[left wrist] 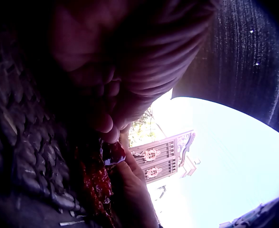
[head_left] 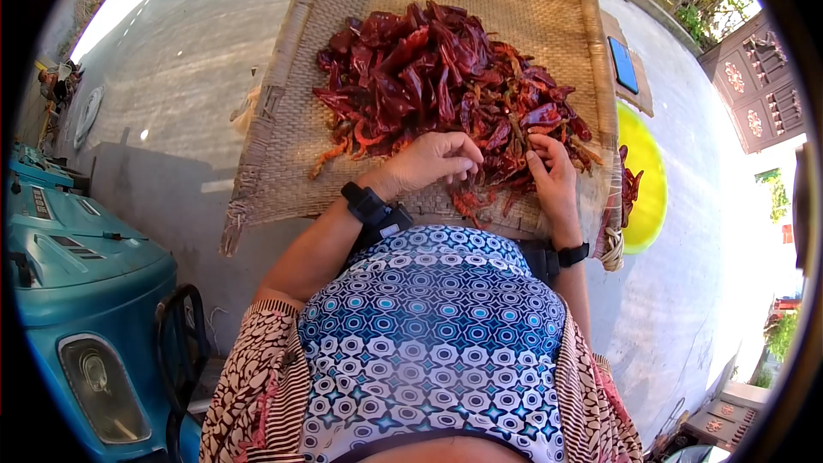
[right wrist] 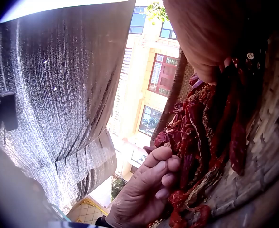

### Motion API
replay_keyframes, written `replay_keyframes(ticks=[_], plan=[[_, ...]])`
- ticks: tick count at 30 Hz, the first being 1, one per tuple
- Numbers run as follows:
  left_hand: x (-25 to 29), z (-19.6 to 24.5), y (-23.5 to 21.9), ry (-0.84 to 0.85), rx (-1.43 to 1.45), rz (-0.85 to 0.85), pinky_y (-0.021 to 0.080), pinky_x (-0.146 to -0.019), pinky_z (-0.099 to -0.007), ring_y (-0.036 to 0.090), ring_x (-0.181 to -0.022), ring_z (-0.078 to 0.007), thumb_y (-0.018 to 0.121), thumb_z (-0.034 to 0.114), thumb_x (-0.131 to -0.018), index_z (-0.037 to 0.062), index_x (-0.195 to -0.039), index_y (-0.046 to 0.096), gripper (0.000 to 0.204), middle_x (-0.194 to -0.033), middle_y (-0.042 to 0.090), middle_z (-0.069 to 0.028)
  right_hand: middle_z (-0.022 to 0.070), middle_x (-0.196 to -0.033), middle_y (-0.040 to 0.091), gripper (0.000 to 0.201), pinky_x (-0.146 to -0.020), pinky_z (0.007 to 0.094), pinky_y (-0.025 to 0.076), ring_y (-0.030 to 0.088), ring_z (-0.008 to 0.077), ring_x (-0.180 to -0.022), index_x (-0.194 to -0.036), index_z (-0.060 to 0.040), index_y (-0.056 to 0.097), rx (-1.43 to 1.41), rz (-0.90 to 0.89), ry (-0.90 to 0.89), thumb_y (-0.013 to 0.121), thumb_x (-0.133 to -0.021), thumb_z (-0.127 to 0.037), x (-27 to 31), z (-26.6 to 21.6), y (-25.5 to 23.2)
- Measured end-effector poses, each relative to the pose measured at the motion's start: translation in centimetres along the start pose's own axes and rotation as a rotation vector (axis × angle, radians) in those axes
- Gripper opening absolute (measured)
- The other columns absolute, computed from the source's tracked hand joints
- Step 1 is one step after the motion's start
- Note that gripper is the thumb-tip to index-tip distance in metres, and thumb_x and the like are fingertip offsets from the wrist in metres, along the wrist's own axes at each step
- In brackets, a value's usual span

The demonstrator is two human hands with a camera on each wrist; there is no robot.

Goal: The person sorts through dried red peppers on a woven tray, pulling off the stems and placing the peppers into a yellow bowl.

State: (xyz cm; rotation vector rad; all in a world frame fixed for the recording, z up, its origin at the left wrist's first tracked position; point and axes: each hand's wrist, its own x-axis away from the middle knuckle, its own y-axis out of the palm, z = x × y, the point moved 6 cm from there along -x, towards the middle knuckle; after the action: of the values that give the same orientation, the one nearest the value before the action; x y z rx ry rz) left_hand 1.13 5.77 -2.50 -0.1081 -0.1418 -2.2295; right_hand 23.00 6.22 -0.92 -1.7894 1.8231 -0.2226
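Dried red peppers (head_left: 403, 60) lie heaped on a woven mat, glossy dark ones to the left and thinner, wrinkled ones to the right. At the heap's near edge the left hand (head_left: 429, 160) has its fingers curled and pinches a pepper bit, mostly hidden. The right hand (head_left: 555, 184) is beside it, its thumb and fingers pinching a pepper. In the left wrist view a glossy red piece (left wrist: 115, 153) is between the left fingertips and the right hand (left wrist: 134, 190). The right wrist view shows the left hand (right wrist: 142, 190) against the wrinkled peppers (right wrist: 194, 118).
The woven mat (head_left: 531, 0) has a raised cane edge. To its right are a blue phone (head_left: 623, 64) on a board and a yellow round tray (head_left: 645, 197) with some peppers. A teal vehicle (head_left: 94, 291) and a black metal frame (head_left: 176, 334) stand at the left.
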Motion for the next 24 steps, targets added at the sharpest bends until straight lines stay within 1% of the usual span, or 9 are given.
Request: replay_keyframes(ticks=[9,18,24], plan=[[0.0,0.0,-0.1,-0.002,0.028,0.002,0.048,-0.067,-0.02,0.059,-0.081,-0.0068,0.055,0.012,-0.097,0.005,-0.108,0.061,0.014,-0.1,0.065,-0.0028,0.006,-0.106,0.06,0.025,-0.083,0.0291,0.047,0.056,0.0166,-0.092,-0.114,-0.0035,0.061,-0.022,-0.005,0.006,0.063,-0.09,-0.009,0.0,0.4,0.1],[-0.3,-0.5,-0.2,0.042,0.058,-0.014,0.048,-0.067,-0.0209,0.059,-0.081,-0.0072,0.056,0.012,-0.096,0.004,-0.11,0.06,0.016,-0.099,0.065,-0.0031,0.0054,-0.107,0.06,0.026,-0.084,0.0279,0.046,0.055,0.0153,-0.092,-0.115,-0.0033,0.061,-0.055,-0.005,0.004,0.063,-0.09,-0.008,-0.1,0.8,0.2],[-0.3,-0.5,-0.4,0.04,0.04,-0.015,0.048,-0.068,-0.0218,0.06,-0.082,-0.008,0.056,0.012,-0.097,0.0032,-0.111,0.06,0.017,-0.099,0.065,-0.0035,0.0044,-0.107,0.059,0.026,-0.084,0.0267,0.046,0.054,0.0137,-0.092,-0.115,-0.0019,0.061,-0.097,-0.008,0.019,0.062,-0.09,-0.007,-0.2,1.2,0.3]])
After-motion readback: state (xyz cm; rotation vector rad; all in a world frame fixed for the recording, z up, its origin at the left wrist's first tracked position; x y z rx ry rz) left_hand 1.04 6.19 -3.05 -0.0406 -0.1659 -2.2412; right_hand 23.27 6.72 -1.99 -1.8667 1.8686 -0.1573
